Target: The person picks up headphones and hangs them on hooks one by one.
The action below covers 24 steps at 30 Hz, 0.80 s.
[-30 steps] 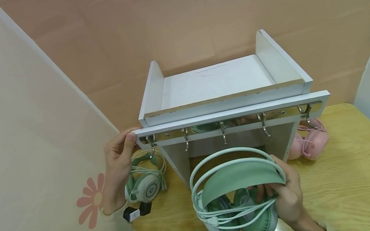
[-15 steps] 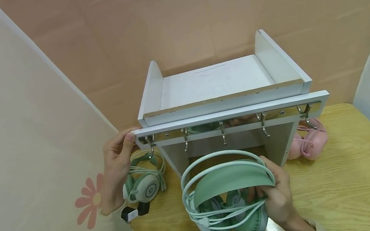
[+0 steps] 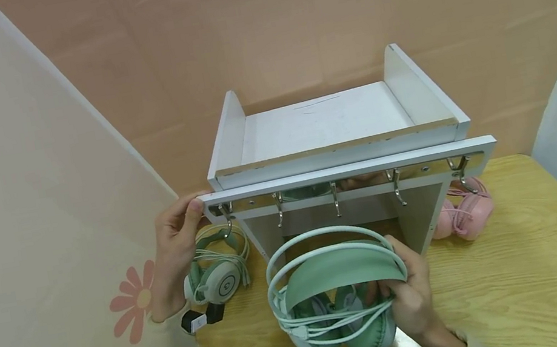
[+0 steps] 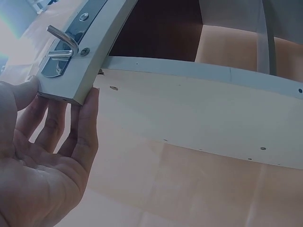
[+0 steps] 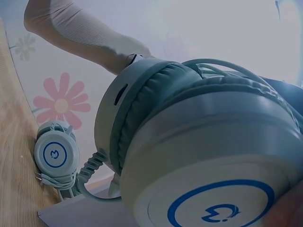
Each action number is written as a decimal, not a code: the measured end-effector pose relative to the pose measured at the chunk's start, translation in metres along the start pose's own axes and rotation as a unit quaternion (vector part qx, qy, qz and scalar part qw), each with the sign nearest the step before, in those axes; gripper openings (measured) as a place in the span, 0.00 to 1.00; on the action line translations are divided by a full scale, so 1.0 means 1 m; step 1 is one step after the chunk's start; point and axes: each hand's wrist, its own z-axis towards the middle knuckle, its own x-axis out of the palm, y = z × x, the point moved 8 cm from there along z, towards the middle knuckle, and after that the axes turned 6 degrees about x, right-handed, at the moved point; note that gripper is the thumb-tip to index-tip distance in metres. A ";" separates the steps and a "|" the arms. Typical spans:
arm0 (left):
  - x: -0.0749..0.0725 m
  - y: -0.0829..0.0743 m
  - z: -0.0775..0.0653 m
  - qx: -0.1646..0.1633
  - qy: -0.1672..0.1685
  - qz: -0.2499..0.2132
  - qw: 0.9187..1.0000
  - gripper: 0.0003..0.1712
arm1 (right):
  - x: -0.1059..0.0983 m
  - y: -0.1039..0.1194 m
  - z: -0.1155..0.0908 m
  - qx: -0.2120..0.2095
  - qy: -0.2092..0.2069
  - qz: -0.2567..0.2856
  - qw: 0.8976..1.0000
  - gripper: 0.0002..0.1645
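Observation:
A pair of pale green headphones [image 3: 343, 270] with its cable wound in loops hangs in front of a white shelf unit [image 3: 326, 128]. My right hand [image 3: 415, 295] grips it at the right side of the headband, some fingers hidden inside. The right wrist view shows its ear cups [image 5: 189, 156] large and close. Along the unit's front runs a white hook board [image 3: 355, 168] carrying several metal double hooks. My left hand [image 3: 175, 249] pinches that board's left end, thumb on the front. Seen from the left wrist, the fingers [image 4: 87, 123] lie against the board's underside.
Another pair of green headphones [image 3: 218, 275] lies on the wooden table [image 3: 537, 265], left of the unit. Pink headphones [image 3: 470, 215] lie to its right. A patterned wall panel [image 3: 41, 207] stands close by my left arm.
My right hand has shifted the green headphones somewhat to the left, below the hooks, slowing toward now. My left hand has kept its grip on the board's end.

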 end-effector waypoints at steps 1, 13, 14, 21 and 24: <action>0.000 0.000 0.000 0.000 0.000 0.000 1.000 0.15 | 0.001 0.000 0.000 -0.002 -0.001 -0.001 1.000 0.20; -0.002 0.000 0.000 -0.006 0.002 0.006 1.000 0.16 | 0.007 -0.003 -0.003 -0.007 -0.007 -0.008 1.000 0.19; -0.002 0.001 0.000 -0.007 0.001 0.004 1.000 0.16 | 0.008 -0.003 -0.003 -0.003 -0.008 -0.010 1.000 0.19; -0.002 0.000 0.000 -0.013 -0.005 0.004 1.000 0.16 | 0.020 -0.003 0.000 -0.003 -0.002 -0.010 1.000 0.18; -0.001 0.000 0.000 -0.015 -0.005 0.006 1.000 0.16 | 0.025 -0.002 0.000 -0.013 0.004 -0.001 1.000 0.17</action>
